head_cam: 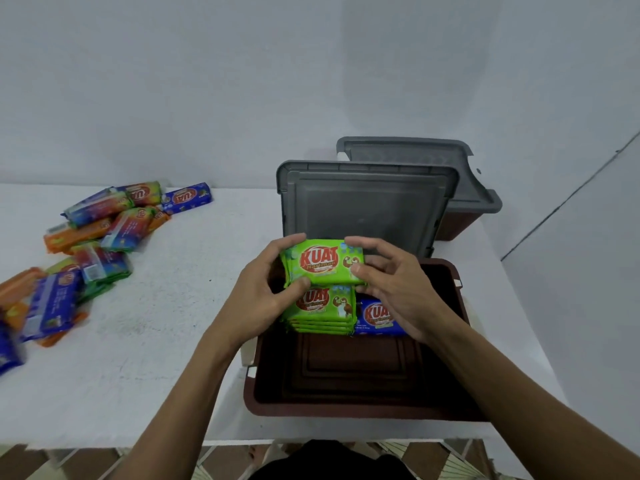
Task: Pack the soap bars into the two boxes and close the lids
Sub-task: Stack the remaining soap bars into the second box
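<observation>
We hold one green soap bar (323, 261) between both hands. Our left hand (266, 292) pinches its 9 o'clock edge and our right hand (398, 289) curls round its 3 o'clock edge. It sits over the green stack (322, 311) at the 12 o'clock end of the near brown box (346, 412). Our right hand partly hides a blue bar (375, 317) just beside the stack. The raised grey lid (367, 209) stands close behind. The second box (462, 221) sits at 1 o'clock, and loose bars (97, 230) lie on the table (156, 358) at 9 o'clock.
</observation>
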Available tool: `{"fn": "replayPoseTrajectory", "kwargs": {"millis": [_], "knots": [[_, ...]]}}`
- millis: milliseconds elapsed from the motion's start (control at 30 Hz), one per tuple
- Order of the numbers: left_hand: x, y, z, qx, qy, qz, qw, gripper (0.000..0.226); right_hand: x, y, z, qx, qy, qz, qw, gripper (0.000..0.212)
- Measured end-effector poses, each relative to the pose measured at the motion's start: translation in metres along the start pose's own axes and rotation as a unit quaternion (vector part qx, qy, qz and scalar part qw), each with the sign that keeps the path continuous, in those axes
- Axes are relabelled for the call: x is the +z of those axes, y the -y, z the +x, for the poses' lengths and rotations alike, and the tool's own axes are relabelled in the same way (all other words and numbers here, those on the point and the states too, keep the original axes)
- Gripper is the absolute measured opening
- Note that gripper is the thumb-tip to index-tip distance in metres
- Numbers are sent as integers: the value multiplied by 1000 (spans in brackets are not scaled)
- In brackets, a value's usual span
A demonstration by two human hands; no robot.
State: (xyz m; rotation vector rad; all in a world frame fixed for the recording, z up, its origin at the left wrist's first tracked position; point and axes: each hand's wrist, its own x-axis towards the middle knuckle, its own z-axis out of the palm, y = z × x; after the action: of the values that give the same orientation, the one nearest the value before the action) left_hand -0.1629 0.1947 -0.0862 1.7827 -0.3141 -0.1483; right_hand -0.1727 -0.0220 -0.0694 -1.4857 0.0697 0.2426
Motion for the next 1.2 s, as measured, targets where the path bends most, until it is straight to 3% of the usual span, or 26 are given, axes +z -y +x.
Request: {"fn": "replayPoseTrajectory", "kwargs": {"millis": [167, 333, 433, 600, 767, 1000, 1200], "knots": [[-11, 13, 2, 34, -2, 184, 982, 50, -6, -4, -4, 25, -10, 34, 999, 34], [-19, 34, 6, 71, -83, 305, 946, 38, -3, -21, -9, 34, -12, 19, 999, 35], [-19, 44, 7, 72, -106, 311, 942, 26, 3, -31, -9, 44, -10, -12, 999, 35], [-17, 46, 2, 89, -118, 281, 948, 28, 10, -44, -3, 36, -13, -135, 990, 35], [-15, 47, 2, 79, -125, 266, 953, 32, 11, -48, 4, -48, -39, -424, 904, 34], [-13, 51, 2, 68, -125, 252, 957, 34, 9, -42, 7, -26, -6, -437, 899, 29], [-22, 54, -1, 53, -83, 217, 971, 32, 16, -16, 14, -47, -17, -527, 848, 24]]}}
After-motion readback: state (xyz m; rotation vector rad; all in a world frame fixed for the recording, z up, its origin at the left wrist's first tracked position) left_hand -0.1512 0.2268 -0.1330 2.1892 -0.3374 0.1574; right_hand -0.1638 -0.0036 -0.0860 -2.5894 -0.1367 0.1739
